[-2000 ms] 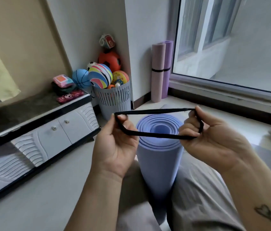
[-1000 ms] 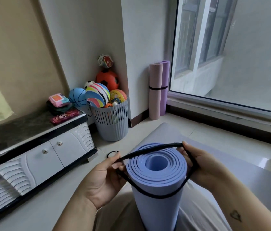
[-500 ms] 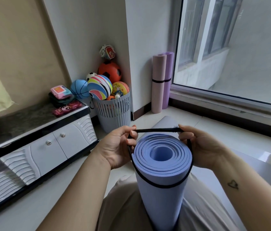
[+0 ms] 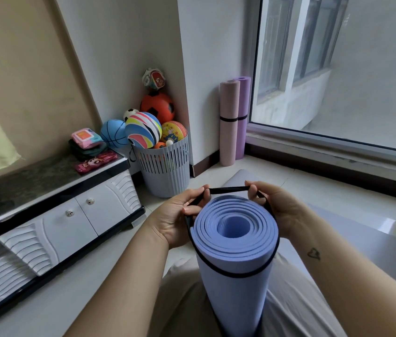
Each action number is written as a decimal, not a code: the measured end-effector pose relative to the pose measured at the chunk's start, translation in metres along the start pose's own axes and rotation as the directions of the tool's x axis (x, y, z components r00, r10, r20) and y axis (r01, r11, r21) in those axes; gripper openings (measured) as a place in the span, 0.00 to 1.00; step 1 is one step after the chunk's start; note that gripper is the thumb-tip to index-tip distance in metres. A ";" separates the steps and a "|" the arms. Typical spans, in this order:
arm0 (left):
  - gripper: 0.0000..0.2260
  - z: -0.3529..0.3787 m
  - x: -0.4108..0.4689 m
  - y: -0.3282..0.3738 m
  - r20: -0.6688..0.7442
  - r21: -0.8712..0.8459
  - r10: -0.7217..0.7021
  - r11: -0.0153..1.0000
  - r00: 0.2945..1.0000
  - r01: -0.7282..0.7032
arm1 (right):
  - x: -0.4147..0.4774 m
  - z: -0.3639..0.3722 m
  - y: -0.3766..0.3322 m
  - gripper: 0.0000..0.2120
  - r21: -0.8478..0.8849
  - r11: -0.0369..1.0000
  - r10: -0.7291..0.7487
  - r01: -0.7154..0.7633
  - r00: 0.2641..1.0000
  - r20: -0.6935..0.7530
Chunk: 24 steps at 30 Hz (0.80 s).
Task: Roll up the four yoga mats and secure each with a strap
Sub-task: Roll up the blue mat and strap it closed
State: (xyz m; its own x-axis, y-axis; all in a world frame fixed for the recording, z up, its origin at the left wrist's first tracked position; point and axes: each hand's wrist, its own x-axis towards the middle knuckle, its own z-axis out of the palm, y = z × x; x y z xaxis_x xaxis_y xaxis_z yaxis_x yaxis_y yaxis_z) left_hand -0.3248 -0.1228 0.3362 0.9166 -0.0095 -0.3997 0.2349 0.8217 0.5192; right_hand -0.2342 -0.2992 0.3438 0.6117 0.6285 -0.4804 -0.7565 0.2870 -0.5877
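A rolled blue yoga mat (image 4: 237, 283) stands upright between my knees, its spiral end facing me. A black strap (image 4: 228, 190) loops around its top, stretched taut across the far side and lying lower on the near side. My left hand (image 4: 175, 220) pinches the strap at the mat's left side. My right hand (image 4: 282, 212) pinches it at the right side. Two rolled mats, a pink mat (image 4: 228, 122) and a purple mat (image 4: 242, 117), lean in the corner by the window, each with a black band. A grey mat (image 4: 372, 244) lies flat under me.
A slatted grey basket (image 4: 165, 171) full of balls stands by the wall. A low white cabinet (image 4: 53, 215) with a dark top runs along the left, with small packets on it. A large window (image 4: 338, 76) fills the right.
The strap was held open above the mat, then lowered over its top end. Now it sits further down the near side of the roll, both hands still on it.
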 end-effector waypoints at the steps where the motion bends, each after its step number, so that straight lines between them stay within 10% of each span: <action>1: 0.08 -0.002 0.001 0.000 0.000 -0.028 0.005 1.000 1.000 -0.005 | 0.004 -0.003 0.000 0.14 0.004 1.000 0.009 -0.009 1.000 -0.007; 9: 0.07 -0.046 -0.020 -0.020 -0.116 -0.125 0.004 0.992 0.993 -0.018 | 0.006 -0.055 0.021 0.15 0.156 0.986 0.051 -0.059 0.997 0.052; 14: 0.02 -0.052 -0.052 -0.051 -0.125 0.044 0.011 0.999 0.992 -0.006 | -0.021 -0.069 0.035 0.33 0.113 0.993 0.002 -0.024 0.981 0.194; 24: 0.15 -0.055 -0.079 -0.097 0.073 -0.107 -0.043 0.993 0.996 0.051 | -0.070 -0.086 0.065 0.23 0.092 0.995 0.027 -0.043 0.985 0.170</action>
State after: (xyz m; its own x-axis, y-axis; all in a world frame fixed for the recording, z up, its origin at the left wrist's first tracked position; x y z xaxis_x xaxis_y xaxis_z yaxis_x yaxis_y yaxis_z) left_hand -0.4376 -0.1705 0.2759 0.9268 -0.0864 -0.3655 0.2452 0.8764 0.4145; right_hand -0.3057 -0.3870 0.2832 0.5427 0.7498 -0.3784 -0.8003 0.3250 -0.5039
